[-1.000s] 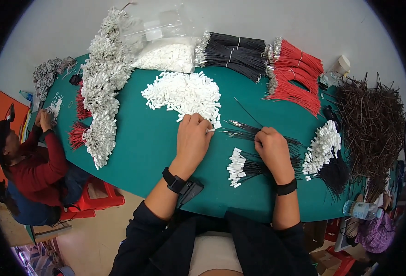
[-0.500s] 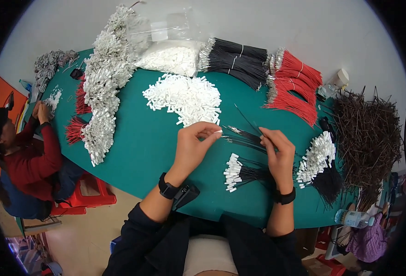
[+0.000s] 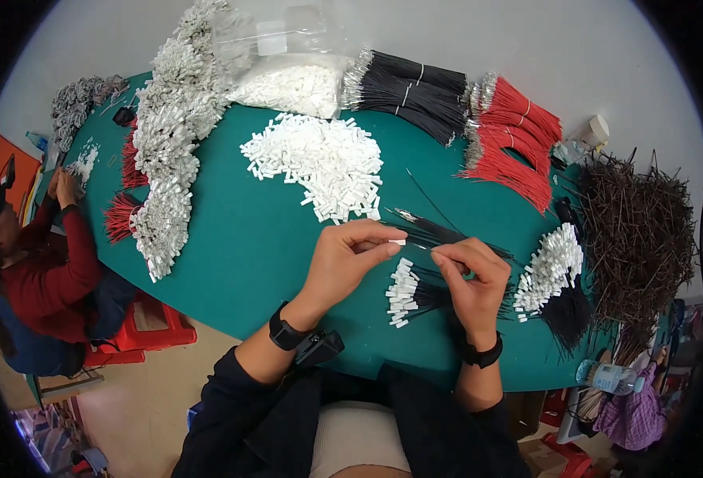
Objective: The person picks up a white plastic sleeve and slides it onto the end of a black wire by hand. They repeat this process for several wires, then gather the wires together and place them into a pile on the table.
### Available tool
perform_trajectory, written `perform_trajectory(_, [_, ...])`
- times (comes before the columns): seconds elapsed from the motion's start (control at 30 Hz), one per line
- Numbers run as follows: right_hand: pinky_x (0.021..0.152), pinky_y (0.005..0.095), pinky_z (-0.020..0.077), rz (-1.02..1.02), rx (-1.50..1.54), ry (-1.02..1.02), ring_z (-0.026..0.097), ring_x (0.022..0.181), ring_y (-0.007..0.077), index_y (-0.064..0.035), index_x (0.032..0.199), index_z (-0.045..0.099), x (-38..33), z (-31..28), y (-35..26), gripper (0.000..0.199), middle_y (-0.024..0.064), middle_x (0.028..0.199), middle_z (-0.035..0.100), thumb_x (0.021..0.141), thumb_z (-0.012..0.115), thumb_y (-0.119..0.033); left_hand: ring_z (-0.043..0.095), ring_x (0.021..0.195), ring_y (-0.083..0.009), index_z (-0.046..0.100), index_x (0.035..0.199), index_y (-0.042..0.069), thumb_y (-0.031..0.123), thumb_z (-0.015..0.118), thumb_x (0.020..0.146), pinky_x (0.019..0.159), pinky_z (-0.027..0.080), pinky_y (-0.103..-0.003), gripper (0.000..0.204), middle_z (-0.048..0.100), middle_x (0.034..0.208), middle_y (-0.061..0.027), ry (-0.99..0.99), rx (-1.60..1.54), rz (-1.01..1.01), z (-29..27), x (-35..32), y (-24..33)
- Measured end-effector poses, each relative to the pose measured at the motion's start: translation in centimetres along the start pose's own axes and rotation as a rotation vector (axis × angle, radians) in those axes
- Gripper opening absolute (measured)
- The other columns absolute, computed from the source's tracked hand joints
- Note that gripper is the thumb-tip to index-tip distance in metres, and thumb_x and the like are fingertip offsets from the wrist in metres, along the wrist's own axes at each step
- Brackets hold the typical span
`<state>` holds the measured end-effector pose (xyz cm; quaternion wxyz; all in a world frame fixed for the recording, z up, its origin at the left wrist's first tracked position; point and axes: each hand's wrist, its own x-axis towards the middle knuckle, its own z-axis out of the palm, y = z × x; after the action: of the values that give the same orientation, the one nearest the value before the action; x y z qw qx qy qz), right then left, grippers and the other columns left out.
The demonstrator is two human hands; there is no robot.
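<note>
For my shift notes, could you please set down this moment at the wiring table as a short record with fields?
Surface: green table
Left hand: pinches a small white connector at its fingers
Right hand: holds a thin black wire whose end meets the connector
Under the hands: small bundle of black wires with white ends
Centre: loose pile of white connectors
Far edge: black wire bundles, red wire bundles
Right: heap of dark wires
Left edge: another person in a red top
</note>
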<state>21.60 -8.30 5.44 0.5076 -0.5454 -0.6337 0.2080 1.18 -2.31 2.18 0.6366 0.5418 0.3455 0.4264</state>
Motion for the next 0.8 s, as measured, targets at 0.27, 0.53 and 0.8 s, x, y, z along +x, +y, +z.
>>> perform_trajectory(0.27, [0.056,0.0235,0.0423,-0.038,-0.052,0.022,0.058,0.064,0.0108,0.0012,0.092,0.076,-0.21,0.14,0.11,0.012,0.0053,0.076,0.067,0.081,0.078,0.006,0.067,0.089,-0.0098,0.076,0.108,0.0,-0.003,0.073,0.09,0.078,0.053,-0.021,0.019,0.072,0.101,-0.0062,-0.007,0.04,0.029,0.23,-0.11,-0.05])
perform_trajectory(0.53, [0.056,0.0248,0.0449,-0.111,-0.104,0.019,0.062,0.069,0.0131,-0.0002,0.093,0.077,-0.21,0.11,0.62,0.014,0.0058,0.079,0.069,0.08,0.078,0.006,0.068,0.089,-0.0116,0.076,0.106,-0.001,-0.004,0.073,0.089,0.078,0.054,-0.023,0.017,0.071,0.1,-0.0076,0.018,0.178,0.144,0.56,-0.06,0.13])
perform_trajectory(0.8, [0.06,0.0274,0.0465,-0.145,-0.177,-0.005,0.063,0.072,0.0169,-0.0007,0.091,0.076,-0.05,-0.05,0.34,0.015,0.0067,0.08,0.069,0.078,0.078,0.007,0.068,0.089,-0.0103,0.076,0.105,-0.002,-0.003,0.073,0.09,0.079,0.054,-0.023,0.015,0.072,0.1,-0.0074,0.008,0.126,0.094,0.46,-0.09,-0.07])
